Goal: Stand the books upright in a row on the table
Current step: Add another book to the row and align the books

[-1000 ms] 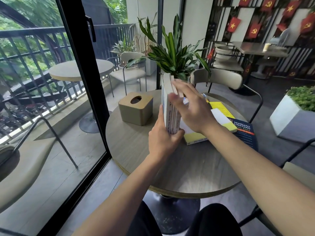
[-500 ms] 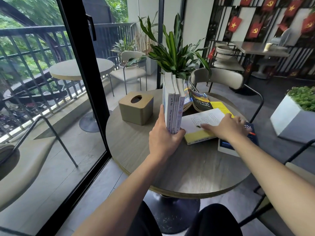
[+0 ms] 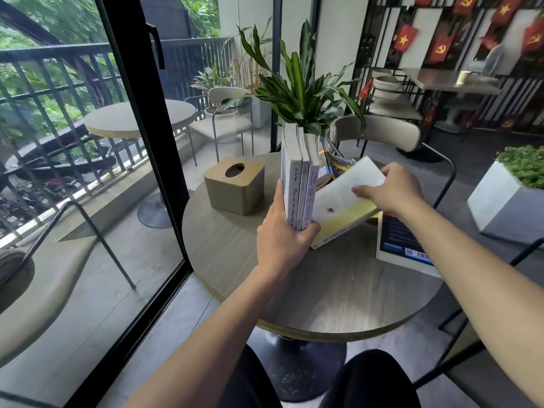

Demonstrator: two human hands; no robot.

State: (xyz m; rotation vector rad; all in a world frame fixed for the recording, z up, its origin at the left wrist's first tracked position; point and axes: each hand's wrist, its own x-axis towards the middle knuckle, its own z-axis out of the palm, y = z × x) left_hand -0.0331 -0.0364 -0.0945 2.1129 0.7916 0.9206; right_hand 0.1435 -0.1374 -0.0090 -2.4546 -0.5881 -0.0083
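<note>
Three white-spined books [image 3: 300,184] stand upright in a row near the middle of the round wooden table [image 3: 323,290]. My left hand [image 3: 284,231] clasps their lower ends, thumb on the left, fingers wrapped around the right. My right hand [image 3: 388,189] grips the far edge of a yellow-and-white book [image 3: 338,213] and holds it tilted up off the table, its spine low and close to the row. A dark blue book [image 3: 397,245] lies flat at the right. Colourful books [image 3: 335,169] lie behind the row, partly hidden.
A tan tissue box [image 3: 234,185] sits left of the row. A potted plant [image 3: 303,92] stands behind the books. A chair [image 3: 376,136] is at the table's far side. A glass door frame [image 3: 141,142] runs along the left; a white planter [image 3: 506,198] stands right.
My right hand went from the top of the row to the yellow-and-white book, took hold of it and raised its far edge. The left hand stayed on the upright books.
</note>
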